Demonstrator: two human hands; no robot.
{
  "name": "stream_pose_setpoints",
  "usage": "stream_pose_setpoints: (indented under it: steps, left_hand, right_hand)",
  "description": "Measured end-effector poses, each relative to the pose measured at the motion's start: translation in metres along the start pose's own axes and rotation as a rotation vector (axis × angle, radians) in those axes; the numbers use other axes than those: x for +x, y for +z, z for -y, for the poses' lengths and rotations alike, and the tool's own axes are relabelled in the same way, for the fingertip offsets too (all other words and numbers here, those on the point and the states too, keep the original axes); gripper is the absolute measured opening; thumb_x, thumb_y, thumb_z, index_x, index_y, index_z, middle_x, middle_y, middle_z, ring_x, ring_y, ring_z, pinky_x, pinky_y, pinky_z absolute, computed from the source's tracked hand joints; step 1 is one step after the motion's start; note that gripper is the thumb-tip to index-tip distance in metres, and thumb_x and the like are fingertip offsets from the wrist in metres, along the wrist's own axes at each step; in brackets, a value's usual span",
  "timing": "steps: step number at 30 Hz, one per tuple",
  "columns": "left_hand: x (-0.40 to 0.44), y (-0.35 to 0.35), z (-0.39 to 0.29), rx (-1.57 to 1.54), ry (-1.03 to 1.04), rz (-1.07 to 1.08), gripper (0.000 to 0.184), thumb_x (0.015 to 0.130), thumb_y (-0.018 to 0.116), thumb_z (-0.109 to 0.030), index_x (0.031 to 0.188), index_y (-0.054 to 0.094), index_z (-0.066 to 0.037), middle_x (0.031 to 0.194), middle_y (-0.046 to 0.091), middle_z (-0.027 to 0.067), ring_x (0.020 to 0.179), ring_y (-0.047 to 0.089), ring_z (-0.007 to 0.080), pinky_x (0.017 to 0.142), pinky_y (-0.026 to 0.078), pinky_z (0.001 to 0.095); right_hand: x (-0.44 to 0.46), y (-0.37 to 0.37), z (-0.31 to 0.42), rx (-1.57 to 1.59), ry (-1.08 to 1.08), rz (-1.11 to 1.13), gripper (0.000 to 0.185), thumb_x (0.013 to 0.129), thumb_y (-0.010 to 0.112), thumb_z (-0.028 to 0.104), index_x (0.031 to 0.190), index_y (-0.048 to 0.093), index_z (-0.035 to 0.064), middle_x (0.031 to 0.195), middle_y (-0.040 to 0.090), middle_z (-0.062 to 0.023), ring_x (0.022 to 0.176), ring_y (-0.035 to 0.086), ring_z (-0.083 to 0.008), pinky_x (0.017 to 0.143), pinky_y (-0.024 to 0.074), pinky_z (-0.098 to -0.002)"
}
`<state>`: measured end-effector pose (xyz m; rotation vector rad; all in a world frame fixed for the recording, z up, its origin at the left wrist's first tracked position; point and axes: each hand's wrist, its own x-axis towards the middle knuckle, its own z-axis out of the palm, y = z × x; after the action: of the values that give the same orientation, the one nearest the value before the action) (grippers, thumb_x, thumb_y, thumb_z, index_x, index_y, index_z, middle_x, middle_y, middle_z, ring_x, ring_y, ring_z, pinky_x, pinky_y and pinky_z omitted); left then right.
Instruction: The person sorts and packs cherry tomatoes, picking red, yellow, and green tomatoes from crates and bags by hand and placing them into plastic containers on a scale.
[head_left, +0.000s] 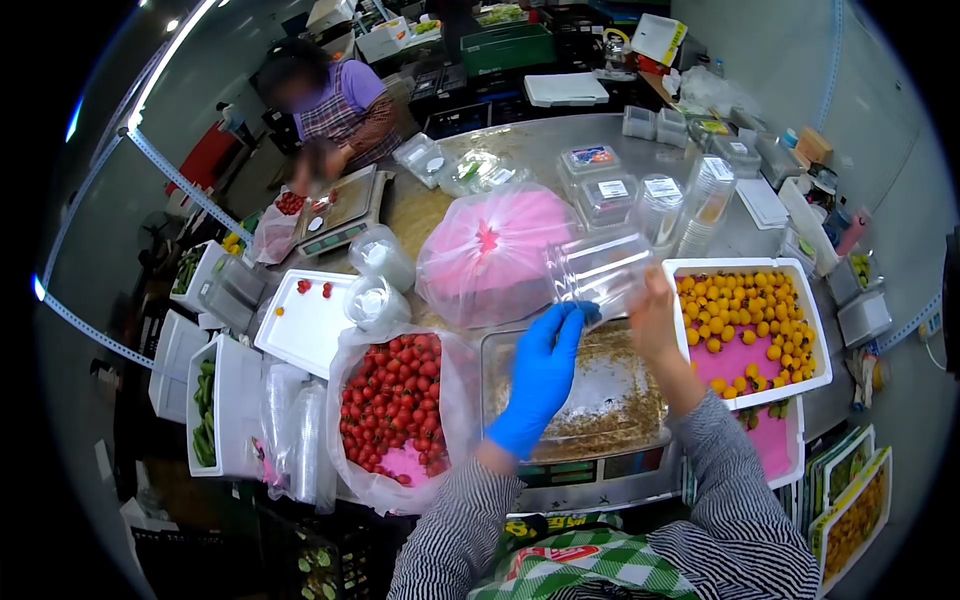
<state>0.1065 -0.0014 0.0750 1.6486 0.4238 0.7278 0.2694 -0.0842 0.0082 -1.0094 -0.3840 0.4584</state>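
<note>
Clear container in hands over metal table, grey-walled room.

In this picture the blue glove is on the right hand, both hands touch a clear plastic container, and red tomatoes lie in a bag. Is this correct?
Not quite: the head view shows the blue glove on the left hand; the right hand is bare. The clear container and the red tomatoes in the bag are right.
</note>
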Motion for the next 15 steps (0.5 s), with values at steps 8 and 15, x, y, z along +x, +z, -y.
stream_pose_setpoints:
  steps: [8,15]
  left_hand:
    - [-0.018,-0.024,0.009,-0.096,-0.057,-0.265,0.011,0.092,0.053,-0.007,0.089,0.061,0.001,0.085,0.062,0.0043,0.081,0.057,0.0116,0.079,0.045,0.0251]
    - [-0.017,-0.109,0.0,-0.034,0.019,-0.831,0.012,0.093,0.049,-0.006,0.084,0.056,-0.002,0.079,0.056,0.0021,0.072,0.051,0.0105,0.068,0.044,0.0265]
  right_hand:
    - [-0.039,0.038,-0.008,-0.007,-0.028,0.091,0.059,0.086,0.053,0.029,0.134,0.035,-0.0018,0.116,0.054,-0.008,0.094,0.052,-0.0087,0.073,0.0408,-0.0192]
    - [-0.015,0.017,-0.027,0.156,0.015,-0.095,0.056,0.085,0.055,0.042,0.122,0.044,0.0026,0.106,0.055,-0.0096,0.095,0.055,-0.0191,0.072,0.0477,-0.0321]
